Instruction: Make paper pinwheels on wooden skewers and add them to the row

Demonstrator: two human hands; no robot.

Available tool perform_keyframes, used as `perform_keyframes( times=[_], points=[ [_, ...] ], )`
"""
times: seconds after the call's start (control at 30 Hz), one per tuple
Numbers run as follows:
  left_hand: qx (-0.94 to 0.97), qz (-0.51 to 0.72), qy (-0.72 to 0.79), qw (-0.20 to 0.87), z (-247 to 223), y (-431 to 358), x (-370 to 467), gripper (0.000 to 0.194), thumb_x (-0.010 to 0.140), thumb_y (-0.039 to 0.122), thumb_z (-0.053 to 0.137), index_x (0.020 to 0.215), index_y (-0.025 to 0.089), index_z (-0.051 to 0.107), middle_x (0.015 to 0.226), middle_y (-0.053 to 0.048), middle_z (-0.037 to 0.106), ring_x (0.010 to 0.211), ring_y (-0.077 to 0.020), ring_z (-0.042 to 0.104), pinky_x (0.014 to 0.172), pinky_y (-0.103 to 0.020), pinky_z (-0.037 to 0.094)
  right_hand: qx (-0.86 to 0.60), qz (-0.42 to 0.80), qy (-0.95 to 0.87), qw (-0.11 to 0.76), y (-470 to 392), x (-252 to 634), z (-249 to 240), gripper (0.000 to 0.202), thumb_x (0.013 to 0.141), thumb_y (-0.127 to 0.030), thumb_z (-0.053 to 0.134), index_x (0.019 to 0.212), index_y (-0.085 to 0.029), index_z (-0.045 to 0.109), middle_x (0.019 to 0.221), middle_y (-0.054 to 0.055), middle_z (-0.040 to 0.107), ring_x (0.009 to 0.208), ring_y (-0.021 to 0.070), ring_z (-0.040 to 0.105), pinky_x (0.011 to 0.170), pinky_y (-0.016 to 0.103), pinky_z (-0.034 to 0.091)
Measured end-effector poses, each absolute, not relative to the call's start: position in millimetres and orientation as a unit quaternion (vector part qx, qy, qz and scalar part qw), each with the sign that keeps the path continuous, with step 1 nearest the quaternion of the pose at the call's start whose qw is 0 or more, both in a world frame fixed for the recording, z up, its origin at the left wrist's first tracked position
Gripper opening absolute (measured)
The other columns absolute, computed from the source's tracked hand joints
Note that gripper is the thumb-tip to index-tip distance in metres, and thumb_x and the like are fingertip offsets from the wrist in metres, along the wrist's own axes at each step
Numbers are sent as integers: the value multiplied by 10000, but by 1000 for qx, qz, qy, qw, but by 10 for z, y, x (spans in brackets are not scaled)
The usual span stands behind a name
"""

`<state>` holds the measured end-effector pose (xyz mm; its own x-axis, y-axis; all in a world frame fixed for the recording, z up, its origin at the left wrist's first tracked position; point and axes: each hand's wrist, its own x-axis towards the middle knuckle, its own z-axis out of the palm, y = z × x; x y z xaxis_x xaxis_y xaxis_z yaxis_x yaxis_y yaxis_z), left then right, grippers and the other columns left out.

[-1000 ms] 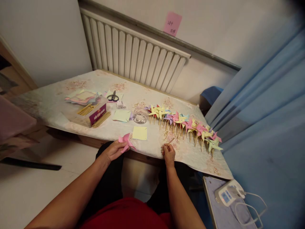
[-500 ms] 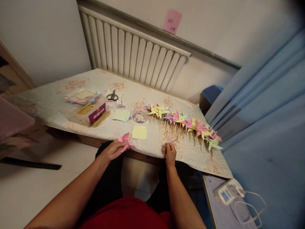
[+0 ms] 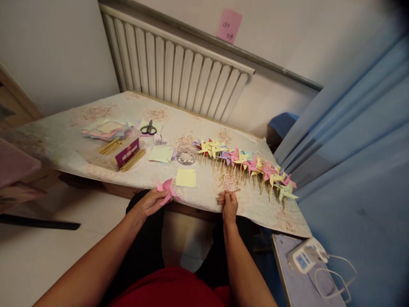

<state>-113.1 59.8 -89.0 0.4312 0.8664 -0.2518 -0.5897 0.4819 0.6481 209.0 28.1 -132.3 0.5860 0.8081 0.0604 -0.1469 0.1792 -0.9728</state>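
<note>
At the table's front edge, my left hand [image 3: 153,201] pinches a pink paper pinwheel [image 3: 167,190] by its side. My right hand [image 3: 229,204] is closed on a thin stick [image 3: 236,190], whose tip points to the right; the rest is covered by my fingers. Between the hands lies a yellow paper square [image 3: 186,178] with slits at its corners. Behind it stands a clear round dish [image 3: 186,154] of small shiny pieces. A row of finished-looking pinwheels on sticks [image 3: 252,165] runs along the right part of the table.
Further left are a clear box of sticks [image 3: 110,154], loose sticks [image 3: 133,160], a pale green paper stack [image 3: 161,154], black scissors [image 3: 148,128] and coloured sheets [image 3: 107,128]. A white power strip [image 3: 307,256] with a cable sits on a stand at right, near a blue curtain [image 3: 358,170].
The stick in my right hand has turned slightly, its tip a little lower and further right. My left hand still holds the pinwheel, and the view has shifted slightly.
</note>
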Motion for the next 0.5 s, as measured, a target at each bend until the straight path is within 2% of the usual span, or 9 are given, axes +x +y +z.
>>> perform_keyframes(
  times=[0.13,0.23,0.37,0.5],
  points=[
    [253,441,290,811,-905,621,-1111,267,621,93,841,866,73,735,810,-103,738,707,-163,682,703,-255,572,-554,344,-297,698,300,2070,-1297,302,785,-432,607,926,-166,586,707,-9,675,452,70,503,433,191,384],
    [268,419,285,819,-898,707,-1028,259,620,119,854,849,88,737,774,-85,727,689,-151,670,689,-239,559,-563,344,-293,692,337,2049,-1267,330,801,-380,588,1047,-162,602,694,-23,674,453,64,463,442,185,352],
    [273,401,269,832,-860,898,-737,174,614,121,856,704,97,710,616,-23,658,536,-73,573,571,-164,484,-583,325,-300,681,442,2034,-1245,469,793,-339,589,1229,-165,588,657,-47,659,518,80,498,529,198,411],
    [282,372,231,854,-789,1112,-285,223,615,129,850,797,97,725,730,-48,695,669,-120,631,679,-211,509,-561,367,-276,689,619,2033,-1196,411,761,-346,621,1132,-171,628,693,-32,655,548,95,554,566,231,467]
  ],
)
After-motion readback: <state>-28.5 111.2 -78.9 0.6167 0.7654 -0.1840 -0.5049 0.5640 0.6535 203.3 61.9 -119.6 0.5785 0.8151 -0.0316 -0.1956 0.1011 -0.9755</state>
